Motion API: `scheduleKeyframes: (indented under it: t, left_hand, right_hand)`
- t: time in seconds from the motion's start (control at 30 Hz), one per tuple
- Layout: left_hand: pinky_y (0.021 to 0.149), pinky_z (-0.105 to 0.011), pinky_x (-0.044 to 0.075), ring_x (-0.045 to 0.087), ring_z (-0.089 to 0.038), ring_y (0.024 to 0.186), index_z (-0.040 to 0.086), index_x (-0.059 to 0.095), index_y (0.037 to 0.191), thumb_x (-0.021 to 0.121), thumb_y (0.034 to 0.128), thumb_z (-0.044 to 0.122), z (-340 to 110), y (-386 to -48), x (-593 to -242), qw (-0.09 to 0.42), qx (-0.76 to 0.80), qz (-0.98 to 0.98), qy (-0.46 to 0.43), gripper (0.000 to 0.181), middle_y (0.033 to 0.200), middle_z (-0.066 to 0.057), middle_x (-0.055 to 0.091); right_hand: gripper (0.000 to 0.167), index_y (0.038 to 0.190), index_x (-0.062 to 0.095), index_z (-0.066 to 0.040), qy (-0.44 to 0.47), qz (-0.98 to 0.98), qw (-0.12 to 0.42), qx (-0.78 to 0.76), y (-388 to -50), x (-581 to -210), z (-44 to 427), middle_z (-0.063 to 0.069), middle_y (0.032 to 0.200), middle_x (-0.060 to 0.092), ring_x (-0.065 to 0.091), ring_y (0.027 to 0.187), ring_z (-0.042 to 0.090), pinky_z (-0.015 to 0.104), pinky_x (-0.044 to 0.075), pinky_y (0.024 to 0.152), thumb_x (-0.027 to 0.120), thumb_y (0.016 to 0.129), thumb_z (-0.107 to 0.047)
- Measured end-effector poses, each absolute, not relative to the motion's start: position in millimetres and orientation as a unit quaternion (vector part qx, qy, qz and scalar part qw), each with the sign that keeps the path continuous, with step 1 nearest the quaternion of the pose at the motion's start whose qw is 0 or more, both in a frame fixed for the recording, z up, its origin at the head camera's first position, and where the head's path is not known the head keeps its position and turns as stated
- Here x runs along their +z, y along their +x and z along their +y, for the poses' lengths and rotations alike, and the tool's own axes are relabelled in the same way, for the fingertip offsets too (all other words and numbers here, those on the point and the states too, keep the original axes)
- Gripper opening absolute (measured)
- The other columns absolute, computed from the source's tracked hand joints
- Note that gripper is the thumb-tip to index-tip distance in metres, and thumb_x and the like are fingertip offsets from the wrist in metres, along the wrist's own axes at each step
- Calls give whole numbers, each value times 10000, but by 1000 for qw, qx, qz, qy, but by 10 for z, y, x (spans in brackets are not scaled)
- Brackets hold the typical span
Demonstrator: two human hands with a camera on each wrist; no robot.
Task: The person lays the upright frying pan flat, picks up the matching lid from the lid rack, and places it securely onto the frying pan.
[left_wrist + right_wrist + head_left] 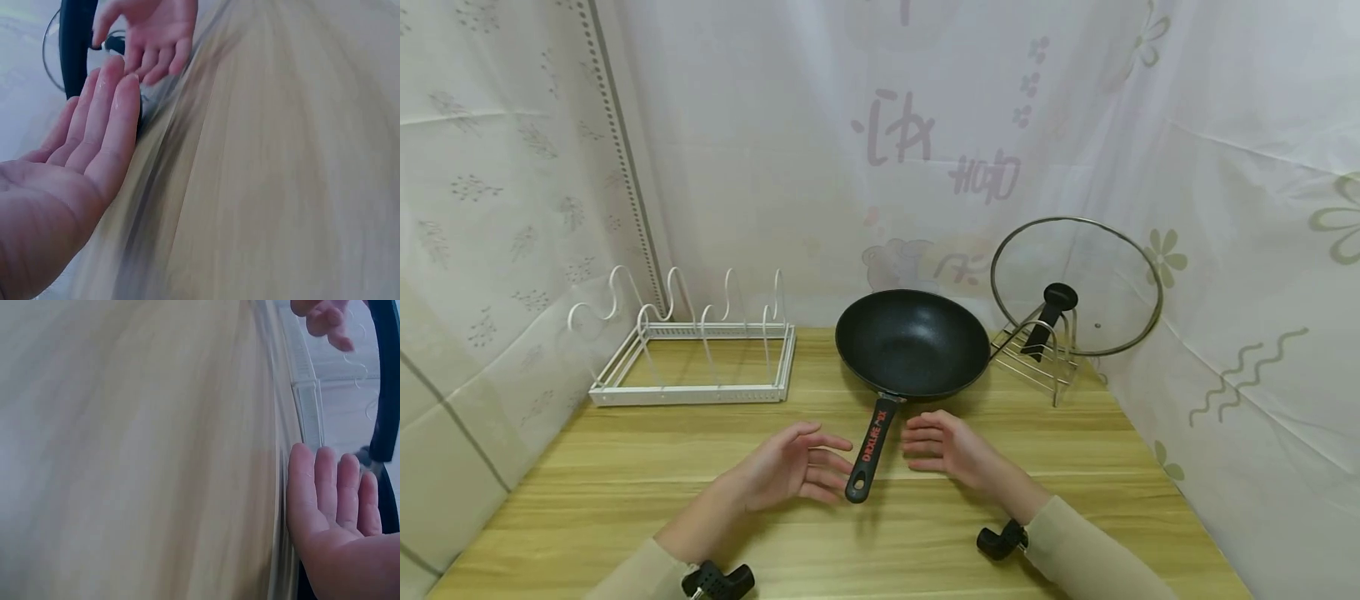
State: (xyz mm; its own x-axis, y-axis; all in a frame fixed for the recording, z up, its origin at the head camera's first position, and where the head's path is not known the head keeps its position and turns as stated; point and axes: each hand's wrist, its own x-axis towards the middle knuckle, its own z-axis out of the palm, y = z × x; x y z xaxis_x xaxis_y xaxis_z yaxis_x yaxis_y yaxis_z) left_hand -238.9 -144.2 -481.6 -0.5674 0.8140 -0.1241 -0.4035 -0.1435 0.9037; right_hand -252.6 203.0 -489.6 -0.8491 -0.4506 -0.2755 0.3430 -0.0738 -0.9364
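A black wok (917,342) stands in the middle of the table, its long black handle (872,450) with red lettering pointing toward me. To the left of the handle is my left hand (793,467), fingers loosely extended and holding nothing; its fingertips come close to the handle's end. My right hand (951,450) is on the handle's other side, just below the wok's rim, also with relaxed fingers and nothing in them. Both palms face inward in the head view. The left wrist view shows the left palm (69,169) with fingers nearly straight; the right wrist view shows the right hand (334,512) likewise.
On the left stands a white rack (692,396) with tall curved dividers. A glass lid (1112,275) with a black knob leans upright in a small metal wire stand (1056,371) at the right. Patterned white curtains (760,167) enclose the wooden table (647,475).
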Motion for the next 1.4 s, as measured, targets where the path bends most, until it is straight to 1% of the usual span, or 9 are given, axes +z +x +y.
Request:
scheduleKeyframes:
  t: [0.23,0.4,0.53,0.7,0.8,0.9,1.07,1.23,1.4]
  left_hand:
    - [1037,-463,618,765,-267,1175,57,584,1458,322,1177,406,-1584,-2384,-4770,360,715,567,192,520,1288,-75,748]
    - [999,-458,636,777,-238,1116,-56,499,1517,415,1169,387,-1584,-2338,-4725,308,696,622,184,569,1248,-85,744]
    - [958,-452,654,787,-253,1082,-105,453,1546,489,1159,332,-1511,-2290,-4659,260,670,672,181,584,1242,-142,736]
    - [920,-458,661,785,-337,1091,-4,495,1568,565,1138,269,-1363,-2219,-4568,202,617,731,209,514,1295,-258,700]
    - [885,-450,658,774,-409,1088,44,477,1602,613,1125,257,-1270,-2176,-4523,177,598,748,228,540,1279,-270,684]
    - [846,-424,654,776,-379,1045,63,430,1643,646,1108,251,-1191,-2151,-4499,165,587,756,238,607,1247,-237,684]
    - [810,-440,663,763,-223,987,64,374,1681,662,1098,247,-1078,-2129,-4477,170,579,759,244,676,1237,-190,693]
    - [743,-434,658,760,-190,948,89,387,1684,688,1087,267,-990,-2106,-4433,179,575,763,235,692,1205,-171,686]
    - [712,-444,647,754,-200,904,135,408,1685,703,1079,268,-944,-2119,-4437,186,567,767,235,687,1183,-168,682]
  right_hand:
    - [525,1439,522,75,-68,647,257,-715,-2486,-4845,2430,117,1315,695,718,1141,200,425,621,1036,439,1158,-360]
    - [390,1316,599,-1,-57,662,228,-712,-2486,-4827,2730,30,1170,703,723,1043,166,370,638,960,458,1159,-330]
    - [350,1293,620,-9,-29,681,170,-711,-2525,-4782,2902,17,1130,705,724,981,139,330,646,893,484,1157,-301]
    - [345,1328,578,32,-5,728,74,-681,-2652,-4709,3027,20,1087,730,751,918,130,315,662,820,527,1153,-260]
    - [360,1381,518,37,1,750,37,-660,-2749,-4684,3076,9,1084,719,758,905,141,333,666,815,547,1148,-236]
    - [409,1446,479,17,5,768,19,-640,-2855,-4678,3121,10,1121,705,752,910,126,338,660,829,566,1143,-243]
    - [506,1538,425,24,6,786,3,-618,-3063,-4676,3169,74,1189,699,753,934,151,361,665,840,596,1130,-222]
    - [554,1588,400,41,-10,803,-11,-595,-3218,-4649,3168,182,1254,688,769,967,197,353,664,848,591,1132,-210]
    - [552,1594,427,25,-6,806,-15,-592,-3303,-4629,3136,141,1206,710,763,953,191,329,657,838,597,1133,-226]
